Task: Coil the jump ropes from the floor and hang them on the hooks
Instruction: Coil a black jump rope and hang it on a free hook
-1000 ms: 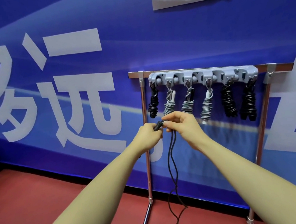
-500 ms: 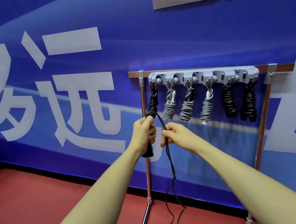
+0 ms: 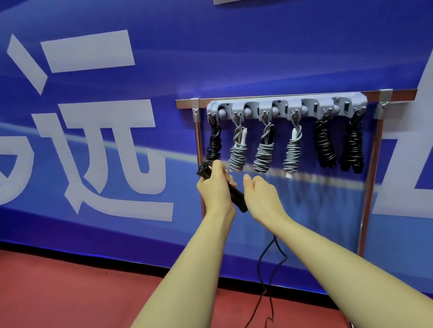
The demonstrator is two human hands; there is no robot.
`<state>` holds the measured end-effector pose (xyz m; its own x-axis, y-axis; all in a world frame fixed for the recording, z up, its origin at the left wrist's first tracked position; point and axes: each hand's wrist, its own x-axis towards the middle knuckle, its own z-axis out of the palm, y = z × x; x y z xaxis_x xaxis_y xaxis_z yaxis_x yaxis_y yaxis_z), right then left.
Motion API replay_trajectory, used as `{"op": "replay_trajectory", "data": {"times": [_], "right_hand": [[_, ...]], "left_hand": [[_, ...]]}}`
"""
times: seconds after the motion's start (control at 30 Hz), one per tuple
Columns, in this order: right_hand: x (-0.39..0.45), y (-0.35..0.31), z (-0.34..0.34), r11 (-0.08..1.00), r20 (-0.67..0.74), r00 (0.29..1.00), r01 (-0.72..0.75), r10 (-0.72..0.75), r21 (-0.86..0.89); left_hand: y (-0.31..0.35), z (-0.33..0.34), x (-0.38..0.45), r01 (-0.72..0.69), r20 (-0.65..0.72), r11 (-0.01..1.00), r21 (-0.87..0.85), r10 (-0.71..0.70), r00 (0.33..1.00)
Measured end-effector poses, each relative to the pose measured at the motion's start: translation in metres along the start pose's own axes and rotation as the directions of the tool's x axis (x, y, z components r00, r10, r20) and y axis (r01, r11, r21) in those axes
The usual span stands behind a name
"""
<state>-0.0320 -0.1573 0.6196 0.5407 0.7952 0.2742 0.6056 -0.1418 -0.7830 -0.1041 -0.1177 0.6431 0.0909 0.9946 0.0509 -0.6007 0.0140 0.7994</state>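
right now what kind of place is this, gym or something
Probably a sports training area. A metal rack carries a hook strip hung with coiled jump ropes, the floor is red sports surfacing, and a big blue banner covers the wall.

1. One view only, from a camera worn on the person's head, so no second view shares the scene
2. It faces forward and a little down, toward a blue wall (image 3: 224, 61) that fills most of the picture
3. A rack (image 3: 363, 199) stands right of centre, close, at about arm's reach
4. Both forearms run in from the bottom edge; the left hand (image 3: 214, 189) and right hand (image 3: 261, 196) meet near the middle
5. A strip of red floor (image 3: 48, 296) shows lower left
6. The wide lens bends straight lines toward the edges
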Motion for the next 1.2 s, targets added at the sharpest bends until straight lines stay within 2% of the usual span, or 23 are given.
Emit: {"op": "replay_trajectory", "data": {"times": [0.2, 0.33, 0.4, 0.43, 0.5, 0.57, 0.63, 0.67, 0.7, 0.73, 0.77, 0.8, 0.83, 0.87, 0.93, 1.07, 1.2], "right_hand": [[0.004, 0.003, -0.012, 0.983, -0.014, 0.997, -0.074, 0.073, -0.167], [0.011, 0.007, -0.018, 0.991, -0.099, 0.986, -0.135, 0.134, -0.002], [0.011, 0.008, -0.026, 0.988, -0.119, 0.981, -0.149, 0.152, 0.032], [0.010, 0.008, -0.031, 0.987, -0.116, 0.980, -0.157, 0.161, 0.035], [0.010, 0.011, -0.039, 0.982, -0.120, 0.979, -0.176, 0.168, -0.063], [0.011, 0.015, -0.046, 0.960, -0.139, 0.976, -0.194, 0.168, -0.201], [0.010, 0.016, -0.051, 0.937, -0.138, 0.976, -0.200, 0.166, -0.287], [0.008, 0.018, -0.052, 0.920, -0.128, 0.981, -0.183, 0.147, -0.348], [0.007, 0.017, -0.051, 0.901, -0.128, 0.984, -0.167, 0.126, -0.400], [0.004, 0.016, -0.048, 0.882, -0.125, 0.987, -0.148, 0.103, -0.447], [0.003, 0.015, -0.045, 0.863, -0.113, 0.991, -0.116, 0.068, -0.492], [0.001, 0.013, -0.043, 0.848, -0.104, 0.994, -0.094, 0.046, -0.521], [0.000, 0.013, -0.040, 0.823, -0.075, 0.997, -0.051, 0.010, -0.565], [-0.001, 0.013, -0.039, 0.804, -0.052, 0.999, -0.023, -0.010, -0.594], [-0.003, 0.015, -0.038, 0.794, -0.028, 0.998, 0.020, -0.047, -0.608], [-0.011, 0.015, -0.049, 0.838, -0.031, 0.998, 0.025, -0.050, -0.545], [-0.016, 0.015, -0.061, 0.864, 0.067, 0.997, 0.062, -0.033, -0.500]], "left_hand": [[-0.006, 0.016, -0.004, 0.202, 0.127, 0.919, -0.338, -0.168, 0.978], [-0.010, 0.022, -0.007, 0.288, 0.195, 0.848, -0.444, -0.222, 0.955], [-0.012, 0.024, -0.009, 0.321, 0.238, 0.847, -0.425, -0.237, 0.942], [-0.013, 0.022, -0.010, 0.325, 0.254, 0.865, -0.381, -0.240, 0.937], [-0.013, 0.016, -0.008, 0.256, 0.227, 0.950, -0.180, -0.213, 0.950], [-0.017, 0.006, -0.004, 0.100, 0.151, 0.994, 0.045, -0.106, 0.983], [-0.017, -0.007, -0.003, -0.125, 0.110, 0.944, 0.306, 0.096, 0.989], [-0.015, -0.013, -0.003, -0.310, 0.192, 0.844, 0.437, 0.249, 0.949], [-0.013, -0.018, -0.003, -0.515, 0.374, 0.655, 0.553, 0.357, 0.856], [-0.010, -0.022, -0.004, -0.684, 0.595, 0.369, 0.629, 0.336, 0.730], [-0.007, -0.024, -0.004, -0.788, 0.769, 0.025, 0.616, 0.199, 0.608], [-0.006, -0.024, -0.004, -0.806, 0.846, -0.287, 0.518, 0.030, 0.533], [-0.006, -0.023, -0.005, -0.768, 0.851, -0.483, 0.420, -0.083, 0.518], [-0.006, -0.022, -0.007, -0.730, 0.837, -0.568, 0.381, -0.122, 0.533], [-0.006, -0.022, -0.007, -0.690, 0.822, -0.610, 0.390, -0.107, 0.559], [-0.009, -0.021, -0.007, -0.731, 0.863, -0.608, 0.309, -0.144, 0.484], [-0.014, -0.020, -0.009, -0.765, 0.849, -0.577, 0.286, -0.217, 0.481]]}}
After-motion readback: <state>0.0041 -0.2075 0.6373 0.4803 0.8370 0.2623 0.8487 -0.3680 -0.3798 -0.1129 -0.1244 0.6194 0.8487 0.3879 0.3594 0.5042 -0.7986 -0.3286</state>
